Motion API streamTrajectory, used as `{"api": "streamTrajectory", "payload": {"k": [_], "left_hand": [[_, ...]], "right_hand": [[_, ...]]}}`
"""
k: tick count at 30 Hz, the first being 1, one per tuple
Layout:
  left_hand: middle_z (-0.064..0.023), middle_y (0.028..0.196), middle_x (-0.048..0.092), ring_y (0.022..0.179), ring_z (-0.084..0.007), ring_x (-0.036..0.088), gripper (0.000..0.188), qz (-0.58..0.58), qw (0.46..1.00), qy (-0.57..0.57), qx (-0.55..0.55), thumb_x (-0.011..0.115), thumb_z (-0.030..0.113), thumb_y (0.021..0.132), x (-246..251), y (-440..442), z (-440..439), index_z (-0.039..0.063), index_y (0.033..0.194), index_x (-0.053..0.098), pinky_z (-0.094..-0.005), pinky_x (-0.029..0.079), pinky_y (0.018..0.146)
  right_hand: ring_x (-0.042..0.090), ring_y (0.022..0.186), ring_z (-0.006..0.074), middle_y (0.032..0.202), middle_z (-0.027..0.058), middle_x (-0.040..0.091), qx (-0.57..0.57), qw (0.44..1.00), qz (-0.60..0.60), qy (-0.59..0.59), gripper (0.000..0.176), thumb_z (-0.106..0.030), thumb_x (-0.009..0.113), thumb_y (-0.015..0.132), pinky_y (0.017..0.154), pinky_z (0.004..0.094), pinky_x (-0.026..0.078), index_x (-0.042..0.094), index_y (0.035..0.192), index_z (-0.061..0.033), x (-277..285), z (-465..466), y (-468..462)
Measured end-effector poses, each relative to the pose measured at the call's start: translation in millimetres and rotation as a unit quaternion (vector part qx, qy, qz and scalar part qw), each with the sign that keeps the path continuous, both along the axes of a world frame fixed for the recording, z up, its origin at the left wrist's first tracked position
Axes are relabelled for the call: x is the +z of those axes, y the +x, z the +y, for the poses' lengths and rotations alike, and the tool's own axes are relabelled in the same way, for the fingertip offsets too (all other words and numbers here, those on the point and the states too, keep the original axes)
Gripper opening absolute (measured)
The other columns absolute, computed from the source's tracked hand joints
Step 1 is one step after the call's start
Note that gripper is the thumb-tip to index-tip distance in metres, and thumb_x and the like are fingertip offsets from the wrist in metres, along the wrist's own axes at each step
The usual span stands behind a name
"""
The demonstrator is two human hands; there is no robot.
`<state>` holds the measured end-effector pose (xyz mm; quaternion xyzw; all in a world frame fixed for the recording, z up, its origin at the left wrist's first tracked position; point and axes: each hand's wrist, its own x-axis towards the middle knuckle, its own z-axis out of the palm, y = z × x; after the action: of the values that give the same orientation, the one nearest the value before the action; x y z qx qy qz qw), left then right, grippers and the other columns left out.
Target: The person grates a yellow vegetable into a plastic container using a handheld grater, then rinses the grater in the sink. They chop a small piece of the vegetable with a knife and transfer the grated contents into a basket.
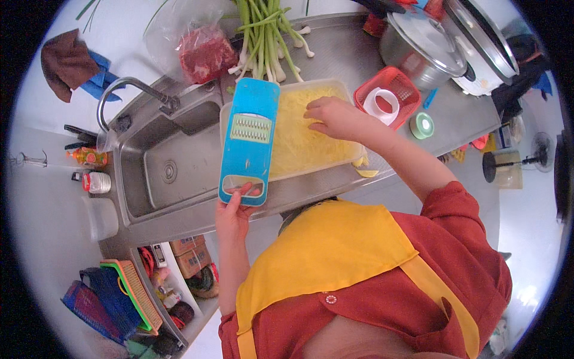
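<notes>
My left hand (pixel 233 217) grips the handle slot of a blue flat grater (pixel 250 157), its fingers showing through the opening. Small bits cling to the grater below its pale green toothed insert (pixel 251 129). The grater lies slanted over the left part of a translucent plastic tub (pixel 309 172). Inside the tub, pale yellow vegetable shreds (pixel 291 150) lie in what looks like liquid. Over the tub's right half is my right hand (pixel 334 119), fingers bent and slightly apart, with nothing visible in them. Whether its fingertips touch the shreds I cannot tell.
A steel sink (pixel 179 166) with a curved faucet (pixel 128 80) is on the left. Raw meat (pixel 206 54) in plastic and green onions (pixel 264 40) lie behind the tub. To the right are a red basket (pixel 406 83), a green tape roll (pixel 422 125) and a lidded pot (pixel 417 49).
</notes>
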<state>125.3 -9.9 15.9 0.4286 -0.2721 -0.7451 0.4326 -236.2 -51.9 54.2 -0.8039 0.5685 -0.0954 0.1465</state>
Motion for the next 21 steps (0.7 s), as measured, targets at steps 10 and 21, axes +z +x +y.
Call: {"api": "streamTrajectory", "payload": {"k": [10, 21], "left_hand": [[-0.0218, 0.112, 0.069, 0.09, -0.0326, 0.073, 0.027, -0.09, 0.964, -0.003, -0.251, 0.06, 0.027, 0.098, 41.1, 31.2, -89.7, 0.003, 0.111, 0.054, -0.0456, 0.062, 0.074], [-0.0226, 0.099, 0.07, 0.085, -0.0307, 0.073, 0.036, -0.474, 0.781, -0.124, -0.387, 0.06, 0.029, 0.097, 57.8, -41.7, -162.7, -0.002, 0.114, 0.052, -0.0447, 0.06, 0.069]], "right_hand": [[0.061, 0.105, 0.0373, 0.109, 0.0186, 0.067, -0.189, 0.956, -0.126, -0.185, 0.023, -0.016, 0.063, 0.092, 0.093, 0.0447, 0.049, 0.068, 0.11, -0.0029, 18.0, 5.0, -2.5], [0.025, 0.148, 0.0379, 0.158, 0.0187, 0.031, -0.114, 0.99, 0.012, -0.077, 0.071, -0.051, 0.057, 0.094, 0.118, 0.0555, 0.021, 0.035, 0.153, -0.0189, -40.2, 3.8, 38.8]]}}
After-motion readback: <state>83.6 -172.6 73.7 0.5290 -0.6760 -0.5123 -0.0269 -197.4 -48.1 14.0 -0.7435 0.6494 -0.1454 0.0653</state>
